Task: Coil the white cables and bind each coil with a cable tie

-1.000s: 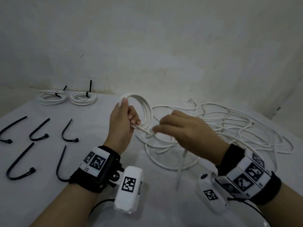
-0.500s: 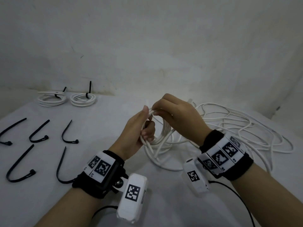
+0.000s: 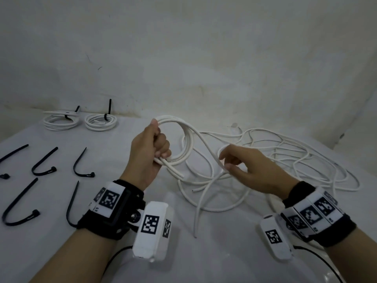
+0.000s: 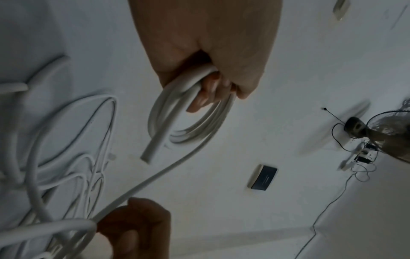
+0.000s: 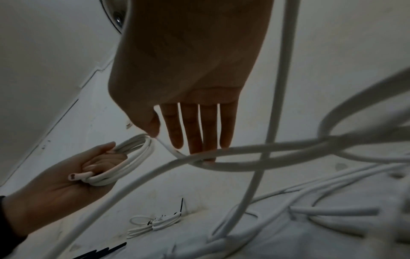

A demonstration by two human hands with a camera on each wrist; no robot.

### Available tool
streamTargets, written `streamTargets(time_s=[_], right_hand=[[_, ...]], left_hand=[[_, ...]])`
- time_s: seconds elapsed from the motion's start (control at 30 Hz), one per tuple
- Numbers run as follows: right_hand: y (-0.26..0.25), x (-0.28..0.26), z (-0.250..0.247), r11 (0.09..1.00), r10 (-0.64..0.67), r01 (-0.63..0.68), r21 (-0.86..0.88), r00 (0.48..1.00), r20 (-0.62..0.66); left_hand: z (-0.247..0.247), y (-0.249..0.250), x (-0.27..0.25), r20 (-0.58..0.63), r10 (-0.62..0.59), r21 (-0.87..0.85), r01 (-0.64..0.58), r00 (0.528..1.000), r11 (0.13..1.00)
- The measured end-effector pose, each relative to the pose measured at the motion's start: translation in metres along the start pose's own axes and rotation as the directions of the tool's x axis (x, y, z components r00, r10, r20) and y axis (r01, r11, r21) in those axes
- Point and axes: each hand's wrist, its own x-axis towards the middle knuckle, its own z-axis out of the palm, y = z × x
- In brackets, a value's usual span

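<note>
My left hand (image 3: 157, 148) grips a small coil of white cable (image 3: 188, 139) and holds it upright above the table. The coil's cut end (image 3: 179, 175) sticks out below the fist. In the left wrist view the fingers (image 4: 210, 91) curl round the coil's loops (image 4: 159, 112). A strand (image 3: 206, 148) runs from the coil down to my right hand (image 3: 228, 162). That hand pinches the strand between thumb and fingers, a hand's width right of the coil. The right wrist view shows the strand crossing its fingertips (image 5: 195, 145).
A tangle of loose white cable (image 3: 295, 160) lies to the right on the white table (image 3: 114, 160). Two bound coils (image 3: 61, 121) (image 3: 101, 122) sit at the back left by the wall. Several black cable ties (image 3: 43, 167) lie at the left.
My right hand has left the top of the coil and moved right and down along the strand. My left hand has lifted the coil and turned it upright.
</note>
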Motion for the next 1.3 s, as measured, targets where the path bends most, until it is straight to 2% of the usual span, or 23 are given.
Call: streamTargets(time_s=[0.17,0.23,0.33,0.4,0.47,0.53,0.6,0.67,0.73,0.83,0.93,1.03,1.1,1.17,1.2,1.23,1.3], right_hand=[[0.021,-0.005,0.002,1.0,-0.005,0.006,-0.021,0.996,0.084],[0.025,-0.004,0.0,0.999,0.043,-0.04,-0.029,0.995,0.087],[0.03,0.002,-0.007,0.995,0.087,-0.085,-0.046,0.996,0.026],[0.037,0.009,-0.015,0.992,0.118,-0.121,-0.034,0.989,-0.089],[0.049,0.018,-0.024,0.985,0.174,-0.171,0.032,0.953,-0.248],[0.062,0.026,-0.034,0.956,0.293,-0.255,0.148,0.875,-0.385],[0.074,0.034,-0.041,0.915,0.4,-0.319,0.245,0.79,-0.465],[0.086,0.038,-0.043,0.885,0.466,-0.378,0.273,0.745,-0.477],[0.096,0.039,-0.038,0.865,0.5,-0.463,0.192,0.763,-0.411],[0.103,0.034,-0.021,0.846,0.522,-0.533,0.013,0.823,-0.222],[0.102,0.029,-0.006,0.822,0.559,-0.565,-0.073,0.825,-0.086],[0.094,0.03,0.004,0.819,0.553,-0.554,-0.15,0.832,-0.056],[0.081,0.034,0.007,0.873,0.446,-0.458,-0.169,0.889,-0.107],[0.057,0.04,0.011,0.958,0.259,-0.276,-0.078,0.95,-0.174],[0.042,0.043,0.012,0.982,0.182,-0.187,-0.006,0.964,-0.196],[0.027,0.046,0.014,0.989,0.142,-0.13,0.075,0.971,-0.191],[0.005,0.051,0.019,0.977,0.121,-0.097,0.189,0.986,-0.118]], left_hand=[[-0.002,0.003,0.002,-0.022,0.035,-0.051,-0.036,0.999,0.998],[-0.004,0.006,0.002,-0.047,0.051,-0.09,-0.055,0.998,0.994],[-0.008,0.01,0.004,-0.084,0.084,-0.131,-0.094,0.993,0.987],[-0.01,0.013,0.006,-0.114,0.1,-0.156,-0.118,0.988,0.981],[-0.013,0.014,0.008,-0.144,0.113,-0.172,-0.137,0.983,0.975],[-0.015,0.015,0.009,-0.162,0.118,-0.184,-0.148,0.98,0.972],[-0.016,0.015,0.01,-0.172,0.124,-0.184,-0.155,0.977,0.97],[-0.016,0.014,0.01,-0.177,0.132,-0.182,-0.164,0.975,0.969],[-0.018,0.016,0.011,-0.183,0.145,-0.191,-0.18,0.972,0.965],[-0.023,0.021,0.014,-0.191,0.162,-0.213,-0.202,0.968,0.956],[-0.024,0.021,0.015,-0.193,0.156,-0.212,-0.196,0.969,0.957],[-0.019,0.017,0.012,-0.159,0.132,-0.198,-0.163,0.978,0.967],[-0.015,0.014,0.009,-0.134,0.12,-0.184,-0.144,0.984,0.972],[-0.011,0.012,0.008,-0.114,0.108,-0.171,-0.126,0.988,0.977],[-0.01,0.011,0.007,-0.105,0.103,-0.166,-0.12,0.989,0.979],[-0.009,0.009,0.006,-0.096,0.1,-0.163,-0.115,0.99,0.98],[-0.007,0.008,0.005,-0.079,0.096,-0.16,-0.108,0.992,0.981]])
